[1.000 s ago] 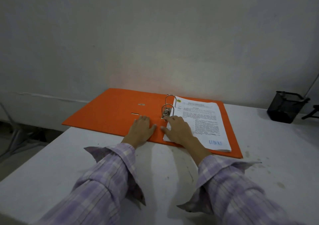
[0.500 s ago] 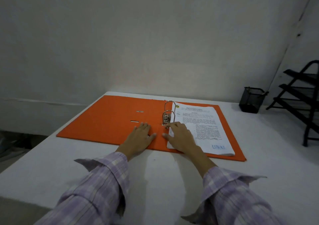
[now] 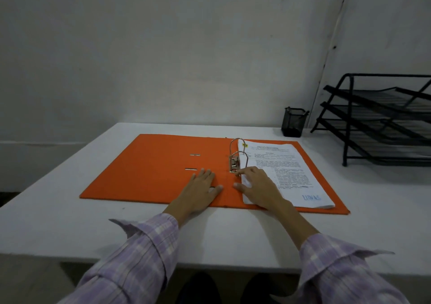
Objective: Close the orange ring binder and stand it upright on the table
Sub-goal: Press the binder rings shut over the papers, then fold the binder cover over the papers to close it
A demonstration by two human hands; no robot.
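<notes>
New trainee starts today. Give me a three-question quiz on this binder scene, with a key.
1. True or false: the orange ring binder lies open and flat on the table.
2. Which hand rests on the stack of papers? A) left hand B) right hand
3. Fill in: the black pen holder stands to the ____ of the black tiered tray.

Key: 1 true; 2 B; 3 left

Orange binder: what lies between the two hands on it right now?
In the head view, only a bare strip of the open orange binder separates the left hand from the right hand; the metal ring mechanism stands just beyond that gap.
</notes>
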